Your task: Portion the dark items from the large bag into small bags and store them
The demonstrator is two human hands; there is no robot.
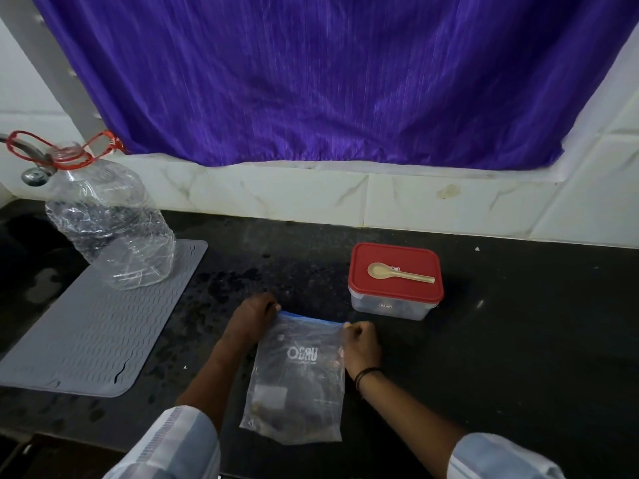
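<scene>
i've got the zip bag (299, 382) lying flat on the black counter (501, 340), lower centre of frame; left hand (254, 314) and right hand (361, 342) each pinch 1 end of its blue strip, spoon (397, 273) resting on the red-lidded box (396, 280).

A home kitchen — dark stone counter (484, 340), tiled backsplash (297, 198), tap (33, 174), lidded food box (396, 281).

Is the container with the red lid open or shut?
Shut. The red lid sits flat on the container, and a spoon lies on it.

curtain (328, 74): purple | lid (396, 273): red | mat (93, 326): grey, wavy
</scene>
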